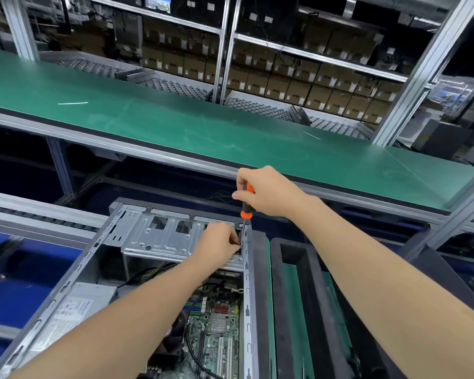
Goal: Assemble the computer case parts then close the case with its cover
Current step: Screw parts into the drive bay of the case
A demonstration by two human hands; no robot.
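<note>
Right hand (268,191) was clamped around the handle of the orange-and-black screwdriver (246,213), fingers fully curled and thumb on the near side. The tool stood close to upright above the far right corner of the computer case (74,272), shaft pointing down to the case's right rail.

Left hand (216,242) was inside the case at that same corner, resting over the right end of the drive cage (159,236). Its fingertips were bunched tight and pinched at the lower end of the screwdriver shaft. Could not tell whether a screw sat between them: too small and covered by the fingers.

The hands were apart, right one above and just beyond the left, joined only through the tool.

The case lay open on its side, no cover on it. Motherboard (216,324) was exposed in the near half of the case, power supply (74,310) against the case's left wall. A black tray (275,296) sat just beside the case on its right. The green conveyor belt (175,119) ran across beyond the case's far end.
</note>
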